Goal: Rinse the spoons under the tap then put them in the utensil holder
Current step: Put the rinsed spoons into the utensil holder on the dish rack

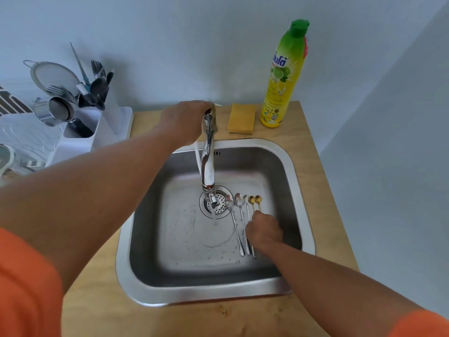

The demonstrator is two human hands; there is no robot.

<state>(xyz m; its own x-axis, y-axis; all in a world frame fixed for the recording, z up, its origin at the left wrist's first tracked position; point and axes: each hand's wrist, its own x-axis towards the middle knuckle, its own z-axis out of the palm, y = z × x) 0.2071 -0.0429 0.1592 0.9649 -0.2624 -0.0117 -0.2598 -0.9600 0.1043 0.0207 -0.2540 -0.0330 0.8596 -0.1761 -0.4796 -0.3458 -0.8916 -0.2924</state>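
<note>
Several spoons lie side by side on the floor of the steel sink [301, 190]: three silver spoons [234, 220] and two small gold spoons [255, 200], bowls pointing away from me. My right hand [264, 231] is down over the gold spoons' handles, fingers curled; whether it grips them is hidden. My left hand [187, 122] grips the handle at the base of the chrome tap [208, 164]. A thin stream of water falls from the spout near the drain [218, 203]. The white utensil holder [97, 127] stands at the left, with forks and spoons in it.
A yellow sponge [242, 118] and a green-capped bottle of dish soap [284, 74] stand on the wooden counter [323, 181] behind the sink. A strainer [54, 75] and a metal cup [57, 110] sit by the holder. Walls close in behind and at the right.
</note>
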